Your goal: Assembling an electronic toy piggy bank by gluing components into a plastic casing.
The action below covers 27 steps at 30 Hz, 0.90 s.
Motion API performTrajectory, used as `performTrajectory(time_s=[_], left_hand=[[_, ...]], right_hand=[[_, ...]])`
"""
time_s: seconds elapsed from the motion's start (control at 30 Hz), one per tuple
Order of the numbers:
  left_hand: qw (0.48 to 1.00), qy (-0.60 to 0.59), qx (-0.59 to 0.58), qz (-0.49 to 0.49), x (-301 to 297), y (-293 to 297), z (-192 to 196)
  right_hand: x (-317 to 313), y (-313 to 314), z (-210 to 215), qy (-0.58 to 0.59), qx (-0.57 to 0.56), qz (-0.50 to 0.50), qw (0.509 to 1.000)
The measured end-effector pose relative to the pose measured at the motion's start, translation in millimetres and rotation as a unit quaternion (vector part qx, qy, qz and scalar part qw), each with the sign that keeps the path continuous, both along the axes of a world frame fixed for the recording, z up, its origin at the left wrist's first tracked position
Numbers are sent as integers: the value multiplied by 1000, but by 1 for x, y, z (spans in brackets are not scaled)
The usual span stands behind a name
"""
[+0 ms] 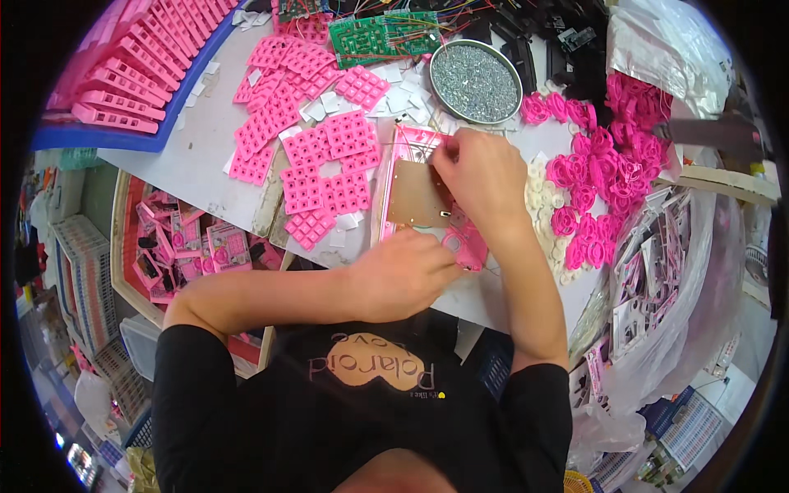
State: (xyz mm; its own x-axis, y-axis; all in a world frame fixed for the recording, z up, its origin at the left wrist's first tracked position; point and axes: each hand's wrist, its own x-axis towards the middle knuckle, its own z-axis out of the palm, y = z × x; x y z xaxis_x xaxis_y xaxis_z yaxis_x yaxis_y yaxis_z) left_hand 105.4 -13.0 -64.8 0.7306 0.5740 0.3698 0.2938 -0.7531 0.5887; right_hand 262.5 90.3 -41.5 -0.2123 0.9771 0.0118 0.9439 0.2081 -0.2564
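A pink plastic casing (386, 193) lies on the table in front of me, with a brown circuit board (421, 195) set in it and thin wires at its far end. My right hand (485, 177) is over the casing's far right side, thumb and fingers pinched together by the wires. What the pinch holds is too small to make out. At the near end, my left hand (405, 275) has its fingers curled closed beside a pink part (470, 249). Whatever sits in those fingers is hidden.
Pink button pads (329, 168) lie left of the casing. Beyond it stand a round tray of screws (477, 82) and green circuit boards (385, 39). Pink rings (588, 177) and cream discs (544, 201) are heaped at right. A blue crate (168, 135) of pink casings is at far left.
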Motion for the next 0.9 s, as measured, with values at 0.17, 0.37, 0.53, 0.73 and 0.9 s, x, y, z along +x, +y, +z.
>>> performTrajectory(time_s=[0.17, 0.37, 0.53, 0.73, 0.9], left_hand=[[971, -5, 39, 235, -40, 55, 9], [954, 4, 44, 296, -19, 75, 0], [955, 11, 67, 290, -9, 86, -6], [957, 54, 77, 276, -3, 93, -6], [951, 96, 65, 288, 1, 94, -3]], right_hand=[[10, -21, -5, 284, -21, -58, 957], [22, -34, -12, 194, 135, 201, 951], [31, -31, 3, 194, 86, 276, 937], [40, 1, -11, 209, 233, 73, 947], [23, 15, -21, 263, 135, 62, 953]])
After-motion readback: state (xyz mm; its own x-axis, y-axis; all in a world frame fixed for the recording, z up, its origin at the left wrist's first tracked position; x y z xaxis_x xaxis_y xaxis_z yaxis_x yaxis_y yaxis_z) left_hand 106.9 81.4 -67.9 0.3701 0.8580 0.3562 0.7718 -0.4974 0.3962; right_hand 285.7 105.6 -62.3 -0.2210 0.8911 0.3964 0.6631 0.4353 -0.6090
